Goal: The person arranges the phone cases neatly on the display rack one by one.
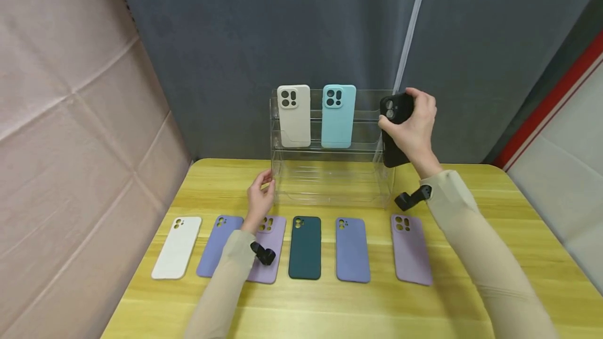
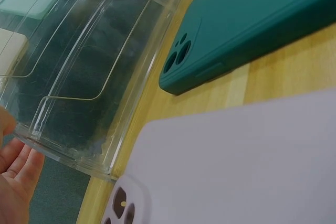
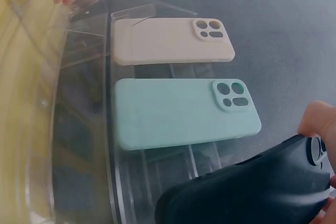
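Note:
My right hand [image 1: 416,124] grips a black phone case [image 1: 393,145] by its sides, upright at the rack's right end; the right wrist view shows that dark case [image 3: 247,192] tilted. A clear acrylic tiered rack [image 1: 330,200] stands on the table. On its upper tier lean a cream phone case [image 1: 296,127] and a light blue phone case [image 1: 337,127], side by side. At the rack's lower left side, my left hand [image 1: 260,200] touches the side panel with its fingertips. In the left wrist view these fingers [image 2: 26,171] lie against the outer panel.
A row of phone cases lies before the rack: white [image 1: 176,250], periwinkle [image 1: 216,247], lilac [image 1: 273,255] partly under my left arm, dark green [image 1: 304,250], another periwinkle [image 1: 352,250] and mauve [image 1: 412,252]. A grey curtain [image 1: 264,25] hangs behind the wooden table [image 1: 330,307].

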Tool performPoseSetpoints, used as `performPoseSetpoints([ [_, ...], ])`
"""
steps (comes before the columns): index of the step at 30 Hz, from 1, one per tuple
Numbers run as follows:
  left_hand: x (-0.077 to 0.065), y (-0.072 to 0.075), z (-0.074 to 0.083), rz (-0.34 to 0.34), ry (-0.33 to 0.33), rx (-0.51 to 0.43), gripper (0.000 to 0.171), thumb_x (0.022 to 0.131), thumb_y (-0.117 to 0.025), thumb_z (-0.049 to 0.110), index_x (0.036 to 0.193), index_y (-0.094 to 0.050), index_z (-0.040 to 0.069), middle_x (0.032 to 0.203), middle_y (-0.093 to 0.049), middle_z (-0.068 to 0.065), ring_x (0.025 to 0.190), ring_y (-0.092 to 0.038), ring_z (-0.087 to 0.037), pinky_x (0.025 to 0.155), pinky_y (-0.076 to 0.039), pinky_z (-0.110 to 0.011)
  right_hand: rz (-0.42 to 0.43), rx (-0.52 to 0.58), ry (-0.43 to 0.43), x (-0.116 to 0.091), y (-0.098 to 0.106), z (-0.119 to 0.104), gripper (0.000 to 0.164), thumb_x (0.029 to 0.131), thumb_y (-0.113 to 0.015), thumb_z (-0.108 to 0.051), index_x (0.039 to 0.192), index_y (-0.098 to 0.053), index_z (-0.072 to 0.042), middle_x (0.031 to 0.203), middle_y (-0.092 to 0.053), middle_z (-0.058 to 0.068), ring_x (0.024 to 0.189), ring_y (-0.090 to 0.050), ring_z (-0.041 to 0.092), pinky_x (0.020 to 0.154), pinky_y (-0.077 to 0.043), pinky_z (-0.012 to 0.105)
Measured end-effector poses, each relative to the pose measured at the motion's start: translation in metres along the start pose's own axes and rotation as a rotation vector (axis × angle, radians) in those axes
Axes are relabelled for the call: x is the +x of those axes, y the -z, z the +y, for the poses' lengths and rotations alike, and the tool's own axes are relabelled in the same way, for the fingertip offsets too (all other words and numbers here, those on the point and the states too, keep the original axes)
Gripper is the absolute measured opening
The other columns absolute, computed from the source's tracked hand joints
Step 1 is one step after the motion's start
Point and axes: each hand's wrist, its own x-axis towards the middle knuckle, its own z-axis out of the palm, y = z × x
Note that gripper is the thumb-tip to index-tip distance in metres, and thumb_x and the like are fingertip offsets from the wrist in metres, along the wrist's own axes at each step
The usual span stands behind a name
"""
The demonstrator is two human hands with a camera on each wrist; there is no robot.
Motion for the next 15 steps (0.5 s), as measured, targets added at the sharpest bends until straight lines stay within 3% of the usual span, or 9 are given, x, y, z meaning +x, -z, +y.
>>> performPoseSetpoints([
  [7, 0.000, 0.000, 0.002, -0.001, -0.010, 0.000, 0.029, 0.090, -0.055, -0.006, 0.119, -0.056, -0.010, 0.108, -0.059, -0.028, 0.100, -0.056, -0.041, 0.082, -0.053, -0.050, 0.016, 0.007, -0.048, 0.024, -0.006, -0.018, 0.064, 0.076, -0.067, -0.022, 0.132, -0.044, -0.002, 0.129, -0.037, 0.018, 0.115, -0.034, 0.030, 0.096, -0.036, 0.039],
  [15, -0.007, 0.004, 0.039, -0.022, -0.015, 0.005, 0.029, 0.089, -0.053, -0.010, 0.118, -0.053, -0.016, 0.108, -0.057, -0.033, 0.100, -0.055, -0.043, 0.083, -0.052, -0.052, 0.039, -0.003, -0.074, 0.043, -0.015, -0.030, 0.066, 0.075, -0.067, -0.028, 0.133, -0.043, -0.006, 0.129, -0.035, 0.013, 0.118, -0.032, 0.025, 0.098, -0.034, 0.028],
])
